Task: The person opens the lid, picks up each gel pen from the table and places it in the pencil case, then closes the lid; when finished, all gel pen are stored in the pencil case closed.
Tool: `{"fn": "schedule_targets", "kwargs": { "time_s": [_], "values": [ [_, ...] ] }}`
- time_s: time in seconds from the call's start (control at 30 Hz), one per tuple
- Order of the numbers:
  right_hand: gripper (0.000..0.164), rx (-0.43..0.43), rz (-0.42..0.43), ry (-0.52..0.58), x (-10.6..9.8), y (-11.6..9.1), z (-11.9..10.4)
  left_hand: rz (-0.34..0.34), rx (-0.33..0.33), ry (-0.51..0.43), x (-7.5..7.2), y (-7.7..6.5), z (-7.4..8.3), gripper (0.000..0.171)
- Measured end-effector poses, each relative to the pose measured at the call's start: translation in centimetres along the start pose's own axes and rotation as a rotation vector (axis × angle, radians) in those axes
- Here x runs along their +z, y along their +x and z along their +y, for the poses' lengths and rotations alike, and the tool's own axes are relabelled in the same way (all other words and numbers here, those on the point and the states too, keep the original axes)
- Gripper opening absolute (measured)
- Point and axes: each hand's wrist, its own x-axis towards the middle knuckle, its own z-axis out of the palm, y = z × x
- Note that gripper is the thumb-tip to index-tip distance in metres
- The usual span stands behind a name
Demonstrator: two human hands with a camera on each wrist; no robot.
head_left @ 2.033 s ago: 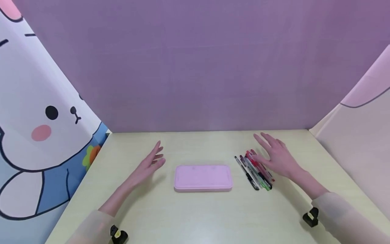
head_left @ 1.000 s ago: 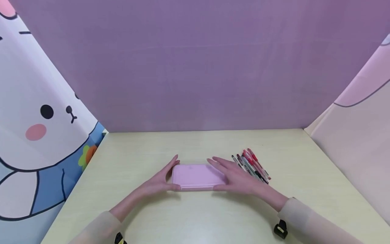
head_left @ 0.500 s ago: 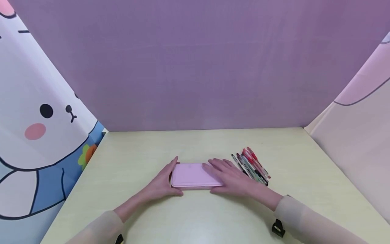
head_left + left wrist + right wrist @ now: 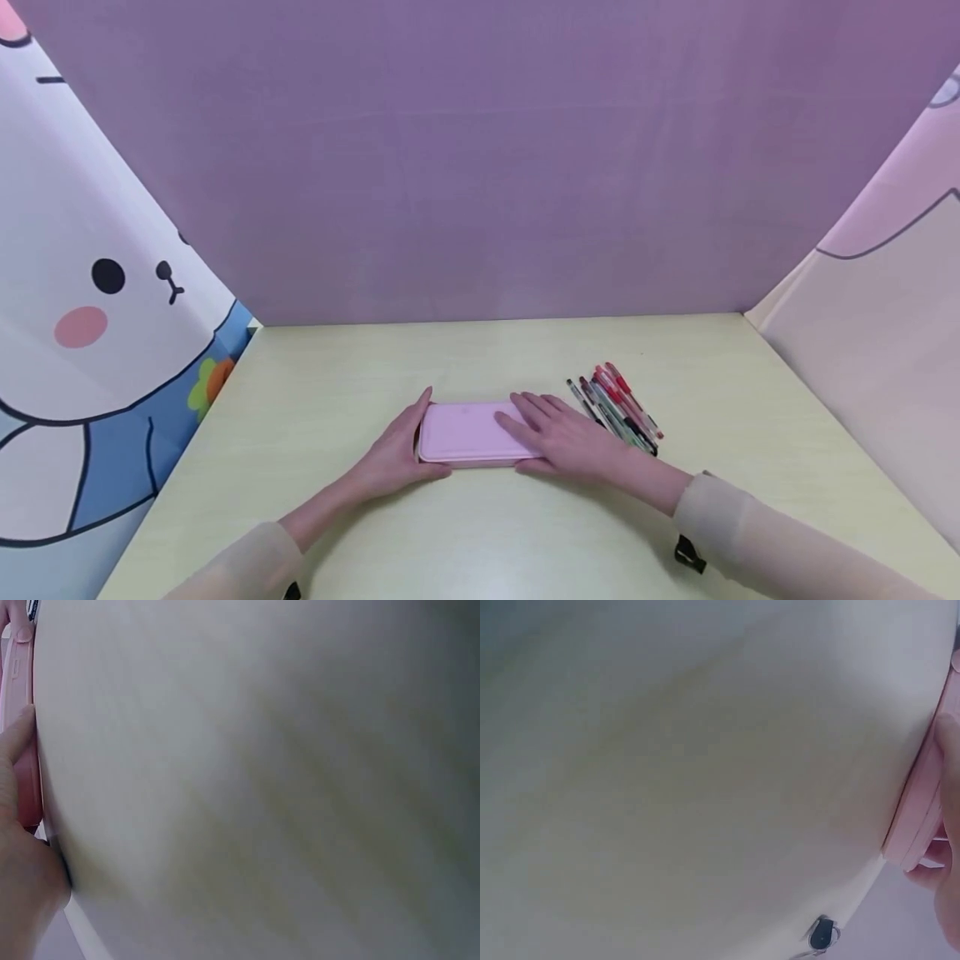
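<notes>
A flat, closed pink pencil case (image 4: 465, 429) lies on the table between both hands. My left hand (image 4: 392, 452) grips its left end, thumb along the front side and fingers at the back corner. At the right end my right hand (image 4: 576, 442) holds it, fingers spread over the lid and thumb at the front side. In the left wrist view the left thumb (image 4: 18, 736) presses the front wall of the pencil case (image 4: 27, 776). The right wrist view has the right thumb (image 4: 949, 742) on the same wall of the pencil case (image 4: 915, 810).
Several pens (image 4: 621, 404) with red, black and green parts lie bundled just right of the right hand. The pale wooden table (image 4: 480, 533) ends at a purple backdrop (image 4: 480, 183). A cartoon-print panel (image 4: 90, 250) stands at the left, another printed panel (image 4: 877, 333) at the right.
Both hands came inward from either side, the right one from above the pens, and took hold of the pencil case ends. In the last half second they barely moved.
</notes>
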Motion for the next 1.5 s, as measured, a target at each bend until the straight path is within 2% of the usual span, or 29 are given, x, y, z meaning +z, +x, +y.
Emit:
{"fn": "schedule_targets", "kwargs": {
  "time_s": [0.2,0.5,0.87,1.13,1.5],
  "values": [
    [0.075,-0.045,0.018,-0.094,0.13,0.18,-0.05,0.009,0.005,0.024,0.03,-0.13,0.06,0.124],
    [0.075,-0.069,0.016,-0.154,0.42,0.42,-0.14,0.028,-0.009,0.039,0.05,-0.37,0.07,0.124],
    [0.073,-0.067,0.01,-0.163,0.37,0.35,0.08,0.037,0.016,0.015,0.22,-0.16,0.05,0.125],
    [0.072,-0.07,0.016,-0.149,0.23,0.25,0.03,0.035,-0.007,0.028,0.25,-0.29,0.39,0.123],
    [0.074,-0.067,-0.001,-0.129,-0.07,0.31,0.2,0.047,-0.003,0.03,0.29,-0.1,0.51,0.121]
  ]
}}
